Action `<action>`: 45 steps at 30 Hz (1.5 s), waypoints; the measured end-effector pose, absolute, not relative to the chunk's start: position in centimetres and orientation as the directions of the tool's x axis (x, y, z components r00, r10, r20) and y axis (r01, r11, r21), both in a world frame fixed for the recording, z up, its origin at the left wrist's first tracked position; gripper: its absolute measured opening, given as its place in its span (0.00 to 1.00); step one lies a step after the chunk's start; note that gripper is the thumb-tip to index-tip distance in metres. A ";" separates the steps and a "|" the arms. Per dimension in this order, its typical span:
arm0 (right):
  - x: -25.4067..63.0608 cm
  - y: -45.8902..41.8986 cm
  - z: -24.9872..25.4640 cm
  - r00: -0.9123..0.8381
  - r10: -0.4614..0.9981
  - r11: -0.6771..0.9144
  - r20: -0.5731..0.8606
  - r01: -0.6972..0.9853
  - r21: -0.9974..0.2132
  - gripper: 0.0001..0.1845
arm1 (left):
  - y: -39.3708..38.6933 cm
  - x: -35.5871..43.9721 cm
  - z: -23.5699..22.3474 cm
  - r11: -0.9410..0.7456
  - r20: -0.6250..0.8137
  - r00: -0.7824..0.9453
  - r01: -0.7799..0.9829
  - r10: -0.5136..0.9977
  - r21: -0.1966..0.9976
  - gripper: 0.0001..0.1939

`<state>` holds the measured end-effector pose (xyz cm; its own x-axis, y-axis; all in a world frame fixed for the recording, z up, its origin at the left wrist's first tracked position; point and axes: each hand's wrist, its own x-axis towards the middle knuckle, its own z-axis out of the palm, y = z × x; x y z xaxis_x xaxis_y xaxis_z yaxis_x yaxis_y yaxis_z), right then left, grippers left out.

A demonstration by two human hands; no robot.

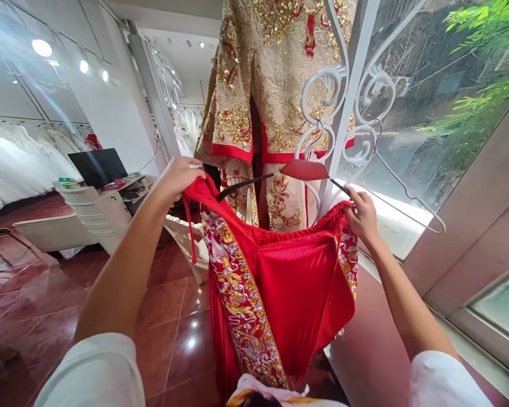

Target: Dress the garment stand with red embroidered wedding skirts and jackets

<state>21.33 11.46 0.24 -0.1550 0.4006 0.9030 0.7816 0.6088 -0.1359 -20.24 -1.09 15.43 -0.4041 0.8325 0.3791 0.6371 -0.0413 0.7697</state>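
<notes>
Two hands (182,176) clamped on opposite waistband edges, red skirt (297,282) spread between.

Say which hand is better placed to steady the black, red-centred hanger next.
Probably the right hand: it's at one end of the hanger, while the left hand grips the red embroidered garment.

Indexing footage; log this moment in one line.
left hand: grips red embroidered fabric skirt at waist | right hand: at waist, black red-centred hanger end | skirt: spread between hands
</notes>
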 end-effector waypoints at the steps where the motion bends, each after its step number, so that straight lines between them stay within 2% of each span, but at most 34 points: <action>1: 21.1 11.1 0.2 -0.158 0.407 0.605 0.900 0.784 -0.135 0.29 | -0.6 -20.2 15.9 -0.032 0.432 -0.396 0.706 0.810 0.708 0.28; 3: 20.7 10.3 0.2 -0.165 0.417 0.601 0.894 0.788 -0.135 0.28 | 0.3 -20.1 16.9 0.010 0.516 -0.369 0.820 0.773 0.572 0.29; 5: 20.2 9.5 0.1 -0.163 0.424 0.594 0.891 0.793 -0.137 0.26 | 0.6 -19.7 17.9 0.055 0.572 -0.338 0.890 0.747 0.453 0.26; 9: 19.1 8.4 -0.2 -0.165 0.404 0.622 0.900 0.770 -0.138 0.23 | -1.4 -16.5 18.7 0.128 0.671 -0.252 0.965 0.697 0.229 0.18; 12: 18.6 8.3 -0.7 -0.165 0.369 0.694 0.914 0.703 -0.153 0.23 | -3.4 -12.4 17.6 0.194 0.710 -0.174 0.979 0.683 0.053 0.15; 15: 18.4 8.9 -1.0 -0.108 0.363 0.728 0.926 0.653 -0.209 0.22 | -4.8 -9.4 15.1 0.210 0.711 -0.149 0.978 0.687 0.002 0.18; 19: 18.2 9.8 -1.0 -0.059 0.354 0.761 0.933 0.598 -0.251 0.21 | -5.0 -9.7 12.2 0.155 0.704 -0.179 0.983 0.688 0.099 0.23; 22: 17.9 9.9 -1.0 -0.061 0.378 0.765 0.924 0.582 -0.275 0.21 | -3.7 -12.4 11.9 -0.018 0.635 -0.181 0.956 0.751 0.294 0.28; 24: 18.0 9.7 -1.0 -0.067 0.395 0.764 0.916 0.577 -0.287 0.20 | -2.5 -14.1 12.4 -0.116 0.538 -0.155 0.892 0.829 0.437 0.27; 25: 18.1 9.6 -0.9 -0.067 0.403 0.762 0.913 0.577 -0.294 0.20 | -1.9 -14.7 12.6 -0.136 0.514 -0.140 0.876 0.846 0.463 0.26; 27: 18.4 9.5 -1.0 -0.067 0.422 0.752 0.904 0.584 -0.308 0.20 | -1.2 -15.4 13.1 -0.114 0.567 -0.147 0.910 0.811 0.399 0.22; 29: 18.6 9.3 -1.1 -0.050 0.441 0.727 0.896 0.605 -0.324 0.20 | -0.7 -15.5 13.2 -0.059 0.691 -0.129 0.968 0.712 0.242 0.19; 31: 18.4 9.2 -1.5 -0.017 0.453 0.706 0.891 0.618 -0.347 0.20 | -0.2 -15.6 13.2 -0.035 0.780 -0.089 0.989 0.620 0.141 0.17; 37: 15.3 8.9 -2.7 0.070 0.479 0.725 0.875 0.530 -0.439 0.21 | 0.5 -17.3 14.1 -0.246 0.817 0.048 0.962 0.575 0.117 0.19; 40: 14.5 8.7 -2.9 0.094 0.475 0.738 0.875 0.499 -0.454 0.20 | -0.4 -18.5 14.4 -0.359 0.875 0.083 0.927 0.477 0.107 0.20; 42: 14.5 8.5 -2.8 0.098 0.477 0.739 0.873 0.492 -0.459 0.20 | -0.9 -19.0 13.0 -0.400 0.928 -0.083 0.886 0.363 0.236 0.22; 43: 14.5 8.3 -2.8 0.097 0.481 0.737 0.871 0.493 -0.462 0.20 | -1.0 -18.9 11.5 -0.400 0.908 -0.227 0.841 0.353 0.365 0.23; 44: 14.6 8.1 -2.7 0.097 0.484 0.734 0.869 0.496 -0.464 0.20 | -1.1 -18.6 9.5 -0.386 0.848 -0.368 0.771 0.381 0.507 0.24; 45: 14.5 7.9 -2.7 0.098 0.486 0.731 0.868 0.500 -0.465 0.20 | -1.1 -17.8 7.0 -0.338 0.743 -0.477 0.680 0.470 0.651 0.23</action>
<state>14.54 7.91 -2.69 0.0978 0.4861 0.8684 0.4998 0.7306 -0.4653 -17.79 -1.15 7.04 -0.4775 0.4695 0.7427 0.6798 -0.3380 0.6508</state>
